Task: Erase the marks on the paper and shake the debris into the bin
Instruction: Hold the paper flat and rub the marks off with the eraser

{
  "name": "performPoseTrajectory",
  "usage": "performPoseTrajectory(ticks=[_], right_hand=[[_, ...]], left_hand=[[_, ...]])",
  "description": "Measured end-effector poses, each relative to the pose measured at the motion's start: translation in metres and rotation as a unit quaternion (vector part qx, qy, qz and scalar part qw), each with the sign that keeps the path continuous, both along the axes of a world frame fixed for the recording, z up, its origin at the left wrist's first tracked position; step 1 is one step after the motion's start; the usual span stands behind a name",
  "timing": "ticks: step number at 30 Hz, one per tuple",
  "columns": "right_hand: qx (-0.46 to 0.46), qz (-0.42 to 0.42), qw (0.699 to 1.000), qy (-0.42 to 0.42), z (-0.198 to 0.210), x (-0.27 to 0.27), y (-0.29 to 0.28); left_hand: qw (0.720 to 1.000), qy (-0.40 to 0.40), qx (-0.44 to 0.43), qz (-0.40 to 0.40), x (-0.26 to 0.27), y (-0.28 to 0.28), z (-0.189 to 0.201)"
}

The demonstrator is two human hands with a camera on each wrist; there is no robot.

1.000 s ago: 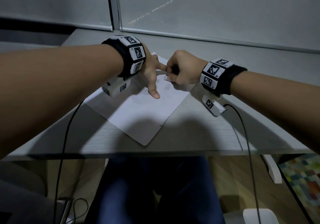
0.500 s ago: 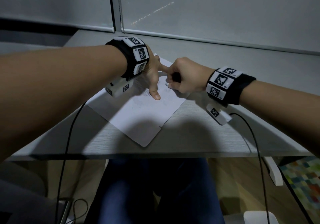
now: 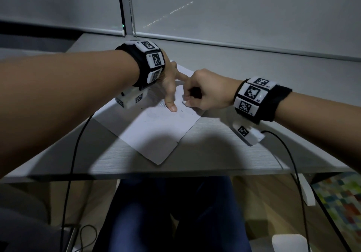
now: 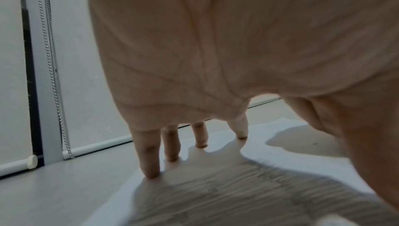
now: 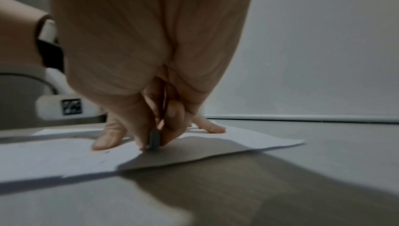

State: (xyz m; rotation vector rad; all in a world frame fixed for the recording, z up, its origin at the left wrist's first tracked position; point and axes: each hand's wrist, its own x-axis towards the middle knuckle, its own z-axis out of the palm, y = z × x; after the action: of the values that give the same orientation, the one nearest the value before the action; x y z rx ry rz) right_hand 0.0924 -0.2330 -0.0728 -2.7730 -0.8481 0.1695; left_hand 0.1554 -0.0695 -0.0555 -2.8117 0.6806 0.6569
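Observation:
A white sheet of paper [image 3: 152, 134] lies askew on the grey desk [image 3: 224, 150], with faint pencil marks and dark crumbs near its far half. My left hand [image 3: 170, 87] presses the paper down with straight, spread fingers [image 4: 151, 165]; its thumb [image 3: 172, 106] is flat on the sheet. My right hand [image 3: 203, 95] pinches a small eraser [image 5: 155, 140] between thumb and fingers, its tip touching the paper [image 5: 54, 158] just right of the left thumb [image 5: 108, 135]. The eraser [image 3: 184, 102] shows as a pale bit at the fingertips.
Roller blinds [image 3: 254, 13] with a bead chain [image 4: 54, 76] close off the window behind the desk. Cables [image 3: 72, 164] hang from both wrist cameras over the desk's front edge. A white bin rim [image 3: 289, 242] shows on the floor at lower right, beside a coloured mat [image 3: 341, 208].
My right hand has slid nearer and to the right across the paper with the eraser. The left hand stays pressed on the sheet.

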Motion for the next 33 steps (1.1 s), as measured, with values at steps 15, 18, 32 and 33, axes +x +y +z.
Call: performPoseTrajectory(ticks=[15,18,32,33], right_hand=[[-0.014,-0.09,0.993,-0.073,-0.005,0.016,-0.004],[0.007,-0.048,0.998,-0.046,-0.006,0.006,0.004],[0.015,-0.039,0.998,-0.045,-0.007,0.007,0.014],[0.018,-0.031,0.999,-0.038,-0.007,0.006,0.014]], left_hand=[[0.996,0.02,-0.082,-0.009,-0.012,0.01,-0.005],[0.995,0.027,-0.097,-0.027,-0.005,0.01,-0.013],[0.991,0.029,-0.13,-0.017,-0.001,0.011,-0.016],[0.991,0.03,-0.131,-0.015,-0.003,0.011,-0.015]])
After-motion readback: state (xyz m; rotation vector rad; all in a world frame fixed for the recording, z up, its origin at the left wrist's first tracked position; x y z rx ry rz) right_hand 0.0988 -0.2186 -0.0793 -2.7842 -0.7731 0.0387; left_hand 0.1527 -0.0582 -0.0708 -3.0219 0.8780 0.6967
